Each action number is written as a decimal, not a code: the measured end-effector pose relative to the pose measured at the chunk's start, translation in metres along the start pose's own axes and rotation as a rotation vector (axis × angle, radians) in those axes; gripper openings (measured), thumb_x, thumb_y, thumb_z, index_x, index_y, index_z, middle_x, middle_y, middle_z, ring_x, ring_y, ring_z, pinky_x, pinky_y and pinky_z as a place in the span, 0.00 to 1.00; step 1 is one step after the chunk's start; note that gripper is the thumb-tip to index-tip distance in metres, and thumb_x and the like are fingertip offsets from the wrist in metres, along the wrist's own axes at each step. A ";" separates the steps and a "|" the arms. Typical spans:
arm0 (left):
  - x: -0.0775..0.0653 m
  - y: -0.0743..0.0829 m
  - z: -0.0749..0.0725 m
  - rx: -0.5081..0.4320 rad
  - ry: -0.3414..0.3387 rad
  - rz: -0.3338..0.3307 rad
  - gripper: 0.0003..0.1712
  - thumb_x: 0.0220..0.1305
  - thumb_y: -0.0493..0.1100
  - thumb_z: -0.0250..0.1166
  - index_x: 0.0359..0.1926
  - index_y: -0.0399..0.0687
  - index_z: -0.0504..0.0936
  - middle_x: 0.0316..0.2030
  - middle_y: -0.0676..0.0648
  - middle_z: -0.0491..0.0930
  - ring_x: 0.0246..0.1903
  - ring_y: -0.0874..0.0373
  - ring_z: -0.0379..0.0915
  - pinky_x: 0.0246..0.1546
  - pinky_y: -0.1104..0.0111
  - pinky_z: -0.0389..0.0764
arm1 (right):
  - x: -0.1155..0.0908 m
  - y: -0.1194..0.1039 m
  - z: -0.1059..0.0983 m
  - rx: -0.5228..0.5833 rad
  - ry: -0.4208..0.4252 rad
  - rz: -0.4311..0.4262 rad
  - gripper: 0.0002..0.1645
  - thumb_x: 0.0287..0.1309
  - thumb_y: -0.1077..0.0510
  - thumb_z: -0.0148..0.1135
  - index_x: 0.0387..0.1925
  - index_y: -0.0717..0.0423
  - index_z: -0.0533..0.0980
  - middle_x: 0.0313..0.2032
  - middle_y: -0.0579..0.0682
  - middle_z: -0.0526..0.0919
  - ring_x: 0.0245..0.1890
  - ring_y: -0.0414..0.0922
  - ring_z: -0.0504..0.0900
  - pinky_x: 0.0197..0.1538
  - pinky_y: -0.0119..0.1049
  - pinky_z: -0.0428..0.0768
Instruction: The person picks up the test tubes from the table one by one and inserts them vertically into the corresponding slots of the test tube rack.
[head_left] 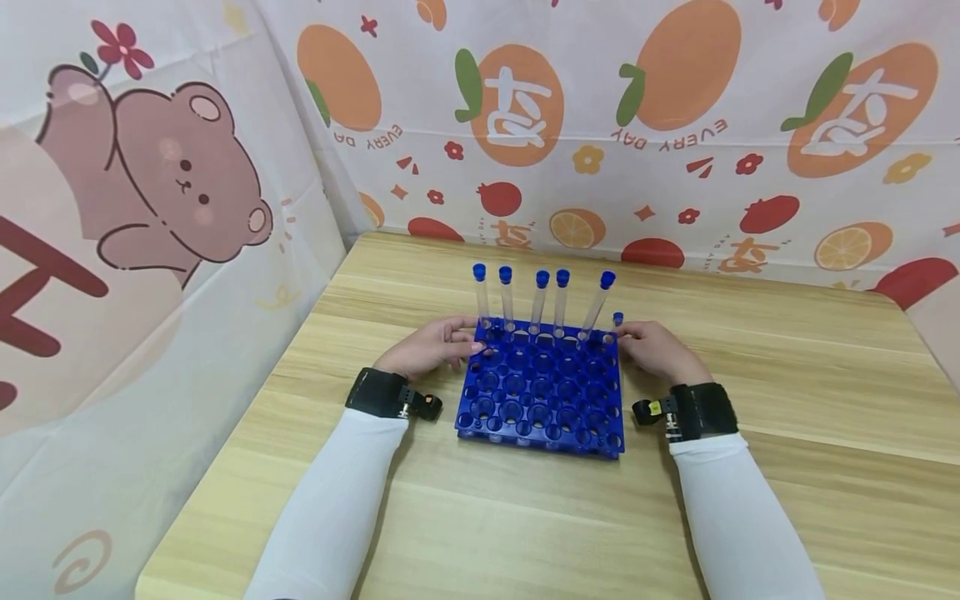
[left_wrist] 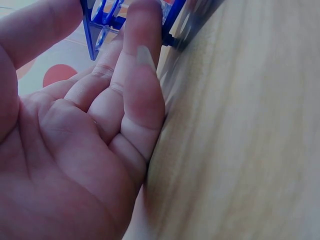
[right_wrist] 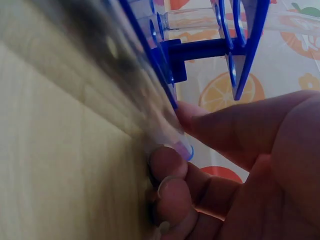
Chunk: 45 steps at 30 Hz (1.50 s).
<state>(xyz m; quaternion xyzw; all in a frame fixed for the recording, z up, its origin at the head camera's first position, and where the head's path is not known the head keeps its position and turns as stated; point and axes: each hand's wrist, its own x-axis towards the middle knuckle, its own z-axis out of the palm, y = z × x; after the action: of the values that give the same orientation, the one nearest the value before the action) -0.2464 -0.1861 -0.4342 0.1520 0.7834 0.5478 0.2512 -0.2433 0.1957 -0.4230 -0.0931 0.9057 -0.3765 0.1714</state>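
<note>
A blue test tube rack (head_left: 543, 383) with rows of round holes sits between the two hands. Several clear test tubes (head_left: 538, 304) with blue caps stand in its back row, some leaning. My left hand (head_left: 435, 346) holds the rack's left back corner, thumb over the top plate, fingers along the side and low by the bottom plate. At the right back corner, my right hand (head_left: 656, 348) grips the rack's end with curled fingers. One digit reaches the bottom plate (right_wrist: 167, 90) in the right wrist view. A small blue cap (head_left: 618, 318) shows just behind the right fingertips, much lower than the others.
The rack is over a light wooden table (head_left: 795, 392). A white cloth (head_left: 600, 192) with fruit prints hangs along the back edge. Another cloth with a bear print (head_left: 180, 175) hangs at the left. Black wrist bands with cameras (head_left: 427, 407) sit close to the rack's sides.
</note>
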 end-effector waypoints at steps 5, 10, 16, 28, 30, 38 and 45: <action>0.000 0.000 0.000 -0.001 -0.004 -0.001 0.33 0.70 0.46 0.61 0.72 0.46 0.63 0.50 0.42 0.84 0.35 0.56 0.78 0.36 0.67 0.78 | 0.000 0.003 0.001 -0.050 0.038 0.007 0.15 0.71 0.58 0.48 0.48 0.62 0.77 0.38 0.58 0.79 0.30 0.47 0.76 0.34 0.36 0.73; 0.000 -0.001 0.000 0.000 0.001 -0.008 0.33 0.70 0.47 0.61 0.72 0.46 0.63 0.50 0.43 0.84 0.34 0.55 0.77 0.36 0.67 0.78 | 0.000 0.003 0.001 -0.042 0.044 0.023 0.12 0.68 0.57 0.53 0.46 0.60 0.75 0.36 0.57 0.81 0.29 0.47 0.77 0.32 0.35 0.74; 0.000 -0.001 -0.001 -0.003 -0.002 -0.003 0.33 0.70 0.48 0.61 0.72 0.47 0.63 0.50 0.43 0.84 0.34 0.56 0.77 0.36 0.67 0.78 | -0.002 0.002 -0.002 -0.021 0.048 0.037 0.12 0.68 0.56 0.55 0.46 0.60 0.75 0.36 0.56 0.82 0.32 0.47 0.78 0.35 0.35 0.74; -0.001 0.001 0.001 -0.018 -0.006 0.002 0.31 0.71 0.46 0.61 0.71 0.48 0.64 0.50 0.43 0.84 0.33 0.56 0.76 0.35 0.68 0.77 | -0.002 0.005 -0.002 0.002 0.052 0.034 0.13 0.63 0.58 0.59 0.46 0.61 0.74 0.31 0.53 0.80 0.29 0.47 0.76 0.32 0.36 0.75; -0.002 0.001 0.001 -0.015 -0.005 0.005 0.31 0.71 0.46 0.61 0.71 0.48 0.64 0.49 0.43 0.84 0.33 0.55 0.76 0.35 0.68 0.77 | -0.003 0.005 -0.003 0.014 0.055 0.048 0.13 0.63 0.57 0.60 0.46 0.60 0.74 0.31 0.54 0.80 0.29 0.48 0.77 0.32 0.36 0.75; -0.003 0.002 0.001 0.004 0.003 -0.003 0.33 0.70 0.48 0.62 0.72 0.46 0.63 0.49 0.42 0.84 0.32 0.54 0.76 0.36 0.67 0.77 | -0.004 0.003 -0.006 0.032 0.072 0.093 0.23 0.61 0.53 0.65 0.52 0.58 0.69 0.34 0.55 0.78 0.31 0.49 0.78 0.34 0.36 0.76; -0.004 0.003 0.001 -0.008 -0.003 -0.001 0.33 0.71 0.47 0.61 0.72 0.46 0.63 0.49 0.42 0.84 0.33 0.54 0.76 0.36 0.67 0.77 | -0.003 0.001 -0.008 0.052 0.101 0.101 0.30 0.58 0.56 0.65 0.59 0.59 0.65 0.36 0.57 0.77 0.31 0.49 0.77 0.33 0.37 0.77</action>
<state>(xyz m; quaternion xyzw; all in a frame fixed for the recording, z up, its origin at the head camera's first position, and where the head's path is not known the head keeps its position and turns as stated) -0.2429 -0.1865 -0.4304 0.1516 0.7808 0.5507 0.2534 -0.2430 0.2023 -0.4179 -0.0239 0.9065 -0.3952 0.1467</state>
